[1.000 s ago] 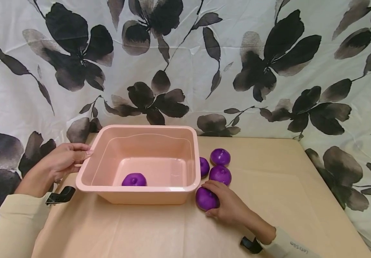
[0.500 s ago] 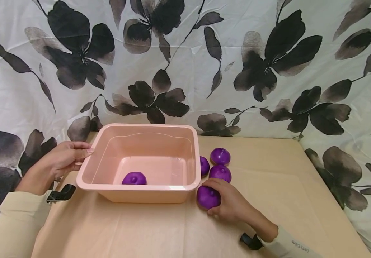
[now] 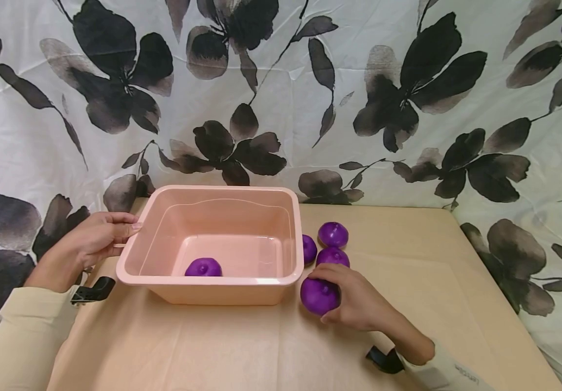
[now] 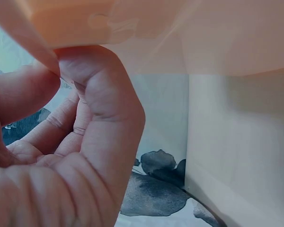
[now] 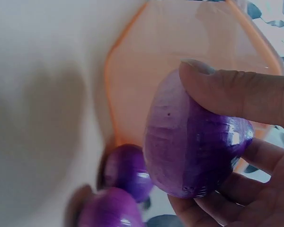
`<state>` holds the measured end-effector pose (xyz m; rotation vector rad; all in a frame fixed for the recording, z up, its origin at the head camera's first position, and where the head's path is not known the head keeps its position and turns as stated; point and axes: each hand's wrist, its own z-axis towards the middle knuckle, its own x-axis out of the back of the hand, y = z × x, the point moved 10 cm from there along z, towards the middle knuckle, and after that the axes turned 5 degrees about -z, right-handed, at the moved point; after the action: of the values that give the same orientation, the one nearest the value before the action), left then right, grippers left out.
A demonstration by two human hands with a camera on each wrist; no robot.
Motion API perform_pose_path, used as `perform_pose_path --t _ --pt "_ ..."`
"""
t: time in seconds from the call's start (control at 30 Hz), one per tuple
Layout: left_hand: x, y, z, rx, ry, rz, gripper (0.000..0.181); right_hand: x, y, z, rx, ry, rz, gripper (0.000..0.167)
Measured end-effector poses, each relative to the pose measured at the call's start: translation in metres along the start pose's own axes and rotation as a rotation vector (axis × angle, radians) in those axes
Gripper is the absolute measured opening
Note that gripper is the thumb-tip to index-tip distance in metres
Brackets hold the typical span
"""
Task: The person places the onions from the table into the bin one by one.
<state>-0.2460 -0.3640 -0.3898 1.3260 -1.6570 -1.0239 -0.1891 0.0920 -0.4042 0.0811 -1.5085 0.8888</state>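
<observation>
In the head view my left hand (image 3: pixel 92 244) pinches the left rim of a pink plastic basin (image 3: pixel 217 295). The left wrist view shows the thumb (image 4: pixel 23 92) and bent index finger meeting at that rim. A purple onion (image 3: pixel 204 267) lies inside the basin, partly hidden by the front wall. Off the basin's front right corner, my right hand (image 3: pixel 359 298) holds another onion (image 3: pixel 319 297). Seen from the right wrist, the thumb lies on one side of this onion (image 5: pixel 194 142) and the fingers on the other.
Beyond the right hand sit three more onions: one at the back (image 3: pixel 333 234), one close to the basin (image 3: pixel 309 250), and one (image 3: pixel 333 255) partly covered by the fingers. A tan cloth (image 3: pixel 408 255) covers the table, and a floral curtain (image 3: pixel 310 98) hangs behind it.
My right hand has shifted slightly to the right with the onion in its grip. The left hand keeps hold of the basin's rim.
</observation>
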Motion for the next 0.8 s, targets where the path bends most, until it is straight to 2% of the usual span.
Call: perform_pose_path --t 0.3,0.6,0.8 --pt "-0.001 -0.001 0.000 -0.010 -0.019 -0.078 0.016 0.019 -0.007 -0.002 -0.015 -0.021 0.022 0.081" --pt "-0.001 -0.002 0.003 -0.005 -0.019 -0.055 0.016 0.040 -0.010 -0.006 -0.059 -0.024 0.016 0.081" --pt "-0.002 0.000 0.002 -0.009 -0.030 -0.073 0.019 0.058 -0.020 -0.006 -0.047 -0.012 0.010 0.081"
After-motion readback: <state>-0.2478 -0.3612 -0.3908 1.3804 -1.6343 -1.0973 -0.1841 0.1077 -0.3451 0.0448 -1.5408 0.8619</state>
